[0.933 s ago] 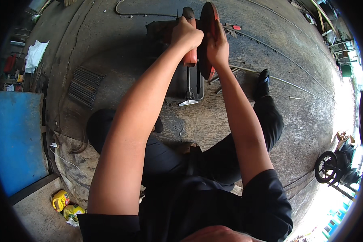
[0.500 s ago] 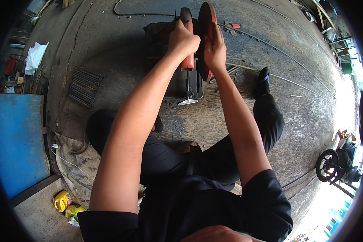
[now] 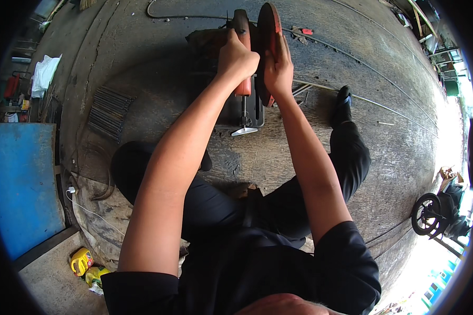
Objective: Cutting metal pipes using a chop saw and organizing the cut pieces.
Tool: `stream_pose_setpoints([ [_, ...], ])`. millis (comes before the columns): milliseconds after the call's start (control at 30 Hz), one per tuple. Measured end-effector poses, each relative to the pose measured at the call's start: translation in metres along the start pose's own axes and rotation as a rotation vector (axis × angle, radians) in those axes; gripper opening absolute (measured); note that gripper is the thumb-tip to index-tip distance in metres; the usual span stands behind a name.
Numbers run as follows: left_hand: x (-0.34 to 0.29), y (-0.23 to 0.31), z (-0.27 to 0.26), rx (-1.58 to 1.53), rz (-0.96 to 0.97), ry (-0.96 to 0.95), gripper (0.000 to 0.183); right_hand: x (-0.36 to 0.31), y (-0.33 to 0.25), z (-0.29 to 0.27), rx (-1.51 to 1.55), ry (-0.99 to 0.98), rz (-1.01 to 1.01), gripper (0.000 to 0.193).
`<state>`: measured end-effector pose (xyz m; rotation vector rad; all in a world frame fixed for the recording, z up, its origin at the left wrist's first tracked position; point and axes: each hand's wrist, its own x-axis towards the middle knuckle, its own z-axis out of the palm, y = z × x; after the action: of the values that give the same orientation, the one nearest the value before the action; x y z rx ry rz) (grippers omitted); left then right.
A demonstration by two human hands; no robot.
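Observation:
A cut-off saw with a dark base (image 3: 253,119) stands on the floor ahead of me. Its narrow red blade guard (image 3: 243,88) points away from me. My left hand (image 3: 237,59) is closed over the guard, thumb on the left side; the other fingertips are hidden. Just right of the guard, a large red disc with a dark rim (image 3: 268,26) stands on edge. My right hand (image 3: 280,65) holds it, fingers stretched along its right face and thumb at the near edge. Below the guard, a metal rod ends in a pale flat plate (image 3: 244,132).
A bundle of dark rods (image 3: 110,114) lies on the floor at left, beyond a blue panel (image 3: 23,178). Long thin bars (image 3: 373,101) run across the floor to the right. A yellow container (image 3: 81,261) sits at lower left, a black wheel (image 3: 427,215) at far right.
Both hands stay on the guard and the disc. The left hand and the guard have shifted very slightly left in the picture; nothing has been let go.

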<state>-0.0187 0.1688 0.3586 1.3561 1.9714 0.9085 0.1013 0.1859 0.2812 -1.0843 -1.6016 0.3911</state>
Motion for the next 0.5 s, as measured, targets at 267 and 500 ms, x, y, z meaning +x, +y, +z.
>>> stream_pose_setpoints([
  [267,-0.006,-0.007,0.002,-0.037,0.009,-0.009,0.068,-0.008,0.0,0.0,-0.025,-0.004,0.005,0.053],
  [500,-0.012,-0.008,0.002,-0.025,0.076,-0.023,0.077,-0.012,0.001,0.0,-0.037,-0.004,0.003,0.053],
])
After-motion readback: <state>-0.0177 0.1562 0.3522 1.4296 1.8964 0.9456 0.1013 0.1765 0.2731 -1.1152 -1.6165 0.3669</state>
